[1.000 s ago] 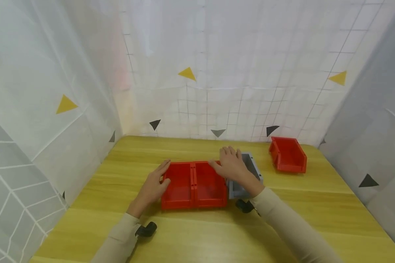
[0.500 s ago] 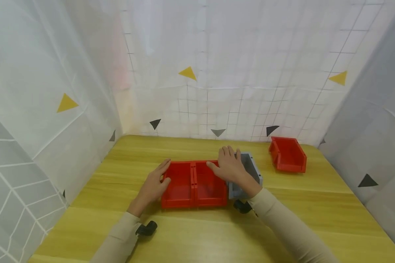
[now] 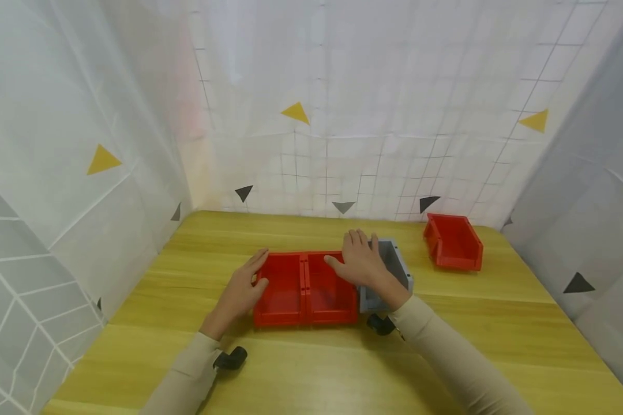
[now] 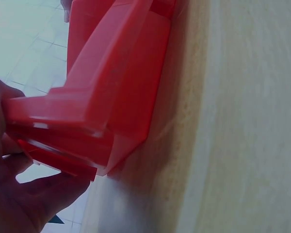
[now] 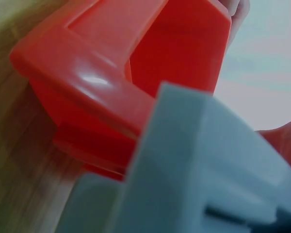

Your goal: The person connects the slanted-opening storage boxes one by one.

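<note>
In the head view, two red storage bins stand side by side: the left red bin (image 3: 280, 319) and the right red bin (image 3: 332, 317). A grey bin (image 3: 405, 268) adjoins them on the right. My left hand (image 3: 239, 291) holds the left bin by its outer side wall, thumb over the rim and fingers along the outside. The left wrist view shows that wall between thumb and fingers (image 4: 58, 191). My right hand (image 3: 362, 262) lies over where the right red bin meets the grey one, thumb spread left above the red bin, fingers extended over the grey bin's back part.
Another red bin (image 3: 454, 262) sits apart at the back right of the wooden table (image 3: 301, 374). White sheeting (image 3: 342, 86) with yellow and dark triangles encloses the table's back and sides. A black wrist camera (image 3: 231, 358) protrudes beneath the left wrist.
My right hand has shifted very slightly left. The left hand keeps its hold, and the bins stay where they are on the table.
</note>
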Action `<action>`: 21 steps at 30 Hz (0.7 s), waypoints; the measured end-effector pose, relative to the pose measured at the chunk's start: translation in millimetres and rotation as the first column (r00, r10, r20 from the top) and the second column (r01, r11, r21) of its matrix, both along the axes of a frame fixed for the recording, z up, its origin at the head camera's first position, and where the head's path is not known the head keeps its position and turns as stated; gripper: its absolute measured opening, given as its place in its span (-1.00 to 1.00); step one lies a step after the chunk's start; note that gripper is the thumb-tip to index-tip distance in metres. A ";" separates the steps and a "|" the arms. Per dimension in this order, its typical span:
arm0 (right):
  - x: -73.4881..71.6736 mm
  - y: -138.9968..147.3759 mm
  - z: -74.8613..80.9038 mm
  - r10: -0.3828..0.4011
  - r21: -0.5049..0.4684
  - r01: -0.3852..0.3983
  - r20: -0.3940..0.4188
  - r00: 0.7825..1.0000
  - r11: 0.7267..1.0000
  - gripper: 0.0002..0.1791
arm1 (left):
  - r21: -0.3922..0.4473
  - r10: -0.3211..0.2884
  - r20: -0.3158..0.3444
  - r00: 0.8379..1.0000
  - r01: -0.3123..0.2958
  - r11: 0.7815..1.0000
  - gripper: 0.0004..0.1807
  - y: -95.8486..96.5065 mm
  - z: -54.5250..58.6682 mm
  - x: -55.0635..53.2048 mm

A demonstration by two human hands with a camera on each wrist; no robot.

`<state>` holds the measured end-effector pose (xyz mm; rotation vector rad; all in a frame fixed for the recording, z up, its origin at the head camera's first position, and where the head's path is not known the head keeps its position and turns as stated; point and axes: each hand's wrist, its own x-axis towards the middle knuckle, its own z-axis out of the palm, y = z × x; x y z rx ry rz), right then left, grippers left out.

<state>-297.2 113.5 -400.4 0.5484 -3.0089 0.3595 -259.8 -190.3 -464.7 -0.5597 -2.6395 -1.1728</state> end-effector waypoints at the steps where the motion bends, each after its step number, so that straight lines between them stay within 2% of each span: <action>1: 0.4 -0.2 -0.2 0.002 0.004 -0.002 -0.003 1.000 1.000 -0.02 | 0.001 0.000 0.001 1.000 0.000 1.000 -0.26 -0.2 -0.5 0.0; 7: -0.6 0.2 -4.6 0.006 0.018 -0.005 -0.006 1.000 1.000 0.00 | -0.004 0.009 0.001 1.000 -0.009 1.000 -0.27 -0.9 -3.7 -0.4; 16: -0.9 0.3 -2.3 -0.009 0.004 0.009 -0.008 1.000 1.000 0.03 | -0.006 0.005 -0.005 1.000 -0.005 1.000 -0.27 0.2 1.3 -2.0; 21: -0.9 0.3 -5.2 0.002 0.011 -0.002 -0.007 1.000 1.000 0.04 | -0.004 0.000 -0.010 1.000 0.000 1.000 -0.27 -0.3 -1.5 -2.4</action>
